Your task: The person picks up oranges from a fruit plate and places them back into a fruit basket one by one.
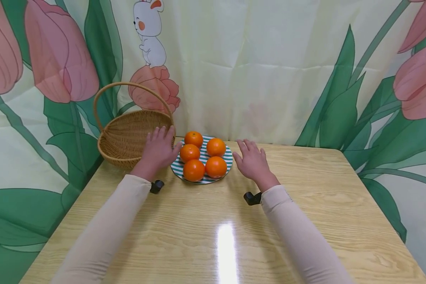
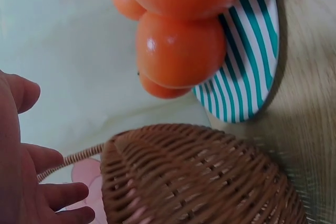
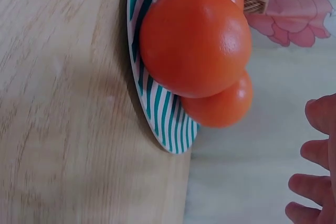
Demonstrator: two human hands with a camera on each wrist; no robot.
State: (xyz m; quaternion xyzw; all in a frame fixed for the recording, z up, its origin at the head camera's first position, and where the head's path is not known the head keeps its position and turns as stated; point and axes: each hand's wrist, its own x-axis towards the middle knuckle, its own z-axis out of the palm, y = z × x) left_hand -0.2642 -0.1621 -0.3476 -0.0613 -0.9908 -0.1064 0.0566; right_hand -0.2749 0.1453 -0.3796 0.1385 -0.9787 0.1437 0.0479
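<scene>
Several oranges [image 1: 194,170] sit on a plate [image 1: 177,169] with green and white stripes near the table's back edge. To its left stands a wicker basket [image 1: 127,134] with a tall arched handle. My left hand [image 1: 157,152] is held out between basket and plate, overlapping the basket's right side in the head view, fingers spread and holding nothing. On the plate's right side my right hand [image 1: 252,161] reaches forward with fingers apart, also holding nothing. The right wrist view shows its fingers [image 3: 315,187] apart from the nearest orange [image 3: 195,43].
A wooden table [image 1: 198,221] lies under everything, with a bright light reflection near its front. Behind it hangs a curtain [image 1: 269,79] printed with tulips and a white rabbit. Black wrist mounts [image 1: 252,198] show under the sleeves.
</scene>
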